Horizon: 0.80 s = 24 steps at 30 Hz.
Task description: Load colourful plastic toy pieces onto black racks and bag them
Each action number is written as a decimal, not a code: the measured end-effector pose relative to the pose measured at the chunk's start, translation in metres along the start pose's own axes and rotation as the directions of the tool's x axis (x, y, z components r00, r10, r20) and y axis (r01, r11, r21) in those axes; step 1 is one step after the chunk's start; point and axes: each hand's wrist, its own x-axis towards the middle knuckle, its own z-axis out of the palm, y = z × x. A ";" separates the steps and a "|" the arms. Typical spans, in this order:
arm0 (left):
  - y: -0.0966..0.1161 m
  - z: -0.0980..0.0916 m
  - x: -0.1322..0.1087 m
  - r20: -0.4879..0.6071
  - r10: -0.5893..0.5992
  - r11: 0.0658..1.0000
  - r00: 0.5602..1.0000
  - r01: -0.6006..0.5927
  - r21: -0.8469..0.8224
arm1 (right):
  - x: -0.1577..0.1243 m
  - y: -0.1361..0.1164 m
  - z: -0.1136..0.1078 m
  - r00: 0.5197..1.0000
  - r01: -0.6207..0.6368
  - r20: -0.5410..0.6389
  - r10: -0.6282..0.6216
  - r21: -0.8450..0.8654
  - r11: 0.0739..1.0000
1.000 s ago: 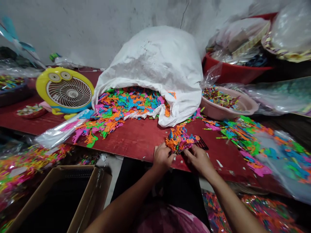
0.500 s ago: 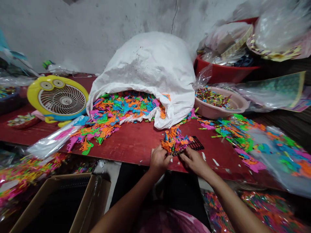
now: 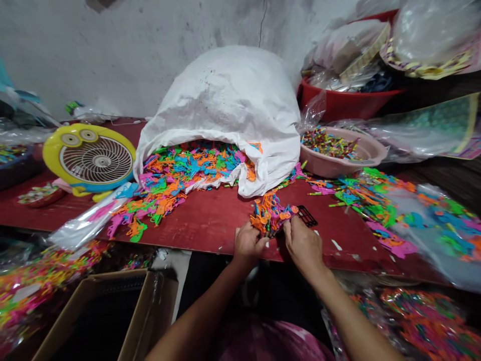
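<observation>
One bare left hand [image 3: 248, 243] holds a multicoloured bundle of small plastic pieces [image 3: 271, 214] in its grip; at the bundle's right, the bare right hand's [image 3: 305, 245] grip is hard to tell.

Bare left hand [image 3: 247, 244], bare right hand [image 3: 303, 246]; bare left forearm [image 3: 201, 311] and right forearm [image 3: 347, 313] run back from them, slim, narrowing at each wrist. Just nearer the body than the hands, between the forearms: black legwear [image 3: 205, 271], folds lost in shadow. Nearer still, a deep pink-purple top [image 3: 300, 337], blotched paler pink, its lower edge rounded; pattern too blurred to name.
</observation>
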 end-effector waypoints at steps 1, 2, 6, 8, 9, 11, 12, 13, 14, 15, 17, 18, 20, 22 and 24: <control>0.000 0.000 0.000 0.003 -0.001 1.000 1.000 0.001 0.005 | -0.001 -0.003 0.002 1.000 -0.003 0.002 0.003 -0.032 0.999; 0.001 0.000 0.001 0.007 0.001 1.000 1.000 -0.001 0.008 | -0.001 -0.004 0.004 1.000 -0.006 -0.001 0.006 -0.050 0.999; 0.001 0.000 0.001 0.012 0.021 1.000 1.000 -0.021 0.019 | -0.003 -0.008 0.008 1.000 -0.023 -0.022 0.022 -0.062 0.998; 0.001 0.000 0.001 0.004 0.023 0.999 1.000 -0.023 0.033 | -0.005 -0.010 0.009 0.999 -0.042 -0.030 0.040 -0.059 0.997; 0.001 0.000 0.002 0.005 0.020 0.999 1.000 -0.021 0.040 | -0.005 -0.011 0.010 0.998 -0.048 -0.034 0.046 -0.056 0.997; 0.001 0.000 0.002 0.013 0.012 0.999 1.000 -0.013 0.053 | -0.006 -0.013 0.012 0.998 -0.055 -0.038 0.053 -0.053 0.997; 0.002 0.000 0.002 0.018 0.009 0.998 1.000 -0.010 0.056 | -0.007 -0.014 0.012 0.998 -0.058 -0.036 0.056 -0.056 0.997; 0.002 0.000 0.003 0.022 0.003 0.998 1.000 -0.004 0.059 | -0.007 -0.015 0.013 0.997 -0.065 -0.033 0.064 -0.062 0.996; 0.002 0.000 0.003 0.025 -0.003 0.998 1.000 0.002 0.062 | -0.007 -0.016 0.013 0.997 -0.077 -0.029 0.075 -0.069 0.995; 0.002 0.000 0.003 0.025 -0.008 0.998 1.000 0.006 0.065 | -0.007 -0.018 0.013 0.996 -0.090 -0.024 0.089 -0.076 0.993; 0.002 0.000 0.002 0.024 -0.007 0.998 1.000 0.006 0.062 | -0.007 -0.019 0.013 0.994 -0.109 -0.018 0.108 -0.078 0.991; 0.001 -0.001 0.002 0.025 0.001 0.998 1.000 -0.002 0.055 | -0.006 -0.020 0.013 0.994 -0.109 -0.018 0.108 -0.069 0.992; 0.000 -0.003 0.002 0.035 0.032 0.999 0.999 -0.033 0.029 | -0.007 -0.019 0.014 0.995 -0.101 -0.023 0.100 -0.027 0.995; -0.001 -0.006 0.003 0.054 0.054 0.998 0.997 -0.054 0.011 | -0.009 -0.015 0.015 0.996 -0.086 -0.019 0.086 0.040 0.996; -0.004 -0.011 0.006 0.079 0.062 0.998 0.995 -0.063 0.007 | -0.012 -0.009 0.017 0.998 -0.069 0.013 0.068 0.138 0.988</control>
